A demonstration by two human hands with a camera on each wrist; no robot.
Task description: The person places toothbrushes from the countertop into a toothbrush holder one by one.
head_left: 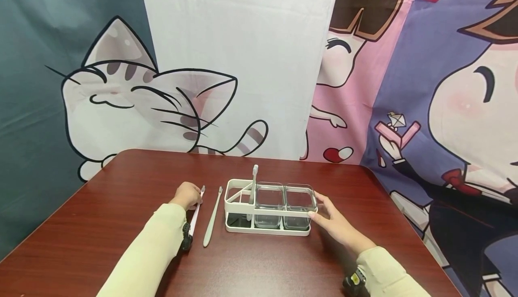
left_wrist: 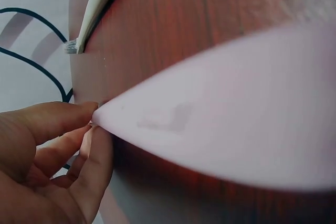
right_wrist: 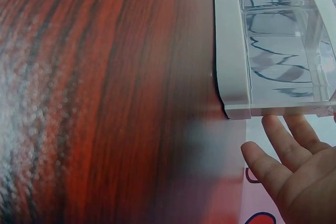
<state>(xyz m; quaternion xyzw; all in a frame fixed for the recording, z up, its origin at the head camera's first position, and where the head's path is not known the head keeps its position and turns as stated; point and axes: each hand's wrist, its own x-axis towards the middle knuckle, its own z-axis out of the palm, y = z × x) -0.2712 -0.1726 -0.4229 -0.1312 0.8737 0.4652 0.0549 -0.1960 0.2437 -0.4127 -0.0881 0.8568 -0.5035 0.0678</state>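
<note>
With thumb and fingers, my left hand pinches a pale pink toothbrush near its head. In the left wrist view its handle stretches large and blurred toward the camera. A pale green toothbrush lies on the table, just right of the pink one. Beside it stands a white toothbrush holder, with one upright toothbrush in its left section. My right hand holds the holder's right end, thumb at the front rail, other fingers against the end and back.
Two clear cups sit side by side in the holder's middle and right sections. The reddish-brown wooden table has rounded far corners. Behind it hangs a cloth backdrop with cartoon figures.
</note>
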